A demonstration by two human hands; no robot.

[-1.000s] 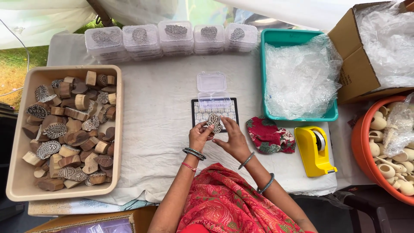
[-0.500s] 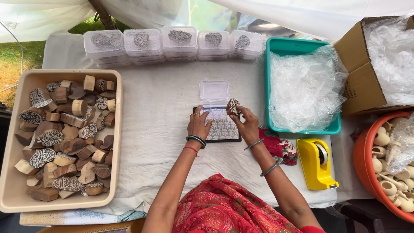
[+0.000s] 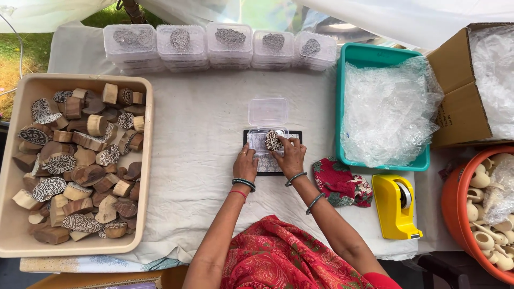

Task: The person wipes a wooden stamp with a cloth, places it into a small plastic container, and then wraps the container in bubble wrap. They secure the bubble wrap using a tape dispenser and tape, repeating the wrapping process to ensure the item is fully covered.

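1. I see the right hand (image 3: 292, 155) pinching a small carved wooden stamp (image 3: 273, 141) in its fingertips — the grip is closed on it, carved face up, right over the open clear plastic box (image 3: 266, 124).
2. The left hand (image 3: 245, 165) rests flat, fingers loosely together and holding nothing, its tips touching the near left edge of the box and the dark pad (image 3: 270, 160) under it.
3. Box and pad sit mid-bench on the white cloth (image 3: 198, 144), just beyond both wrists.
4. Left of the hands, well apart, a beige tray (image 3: 145, 160) is heaped with wooden stamps.
5. Along the far edge stands a row of lidded clear boxes (image 3: 219, 45).
6. To the right — a teal bin (image 3: 342, 107) of bubble wrap, a red patterned cloth (image 3: 340, 184) and a yellow tape dispenser (image 3: 393, 206).
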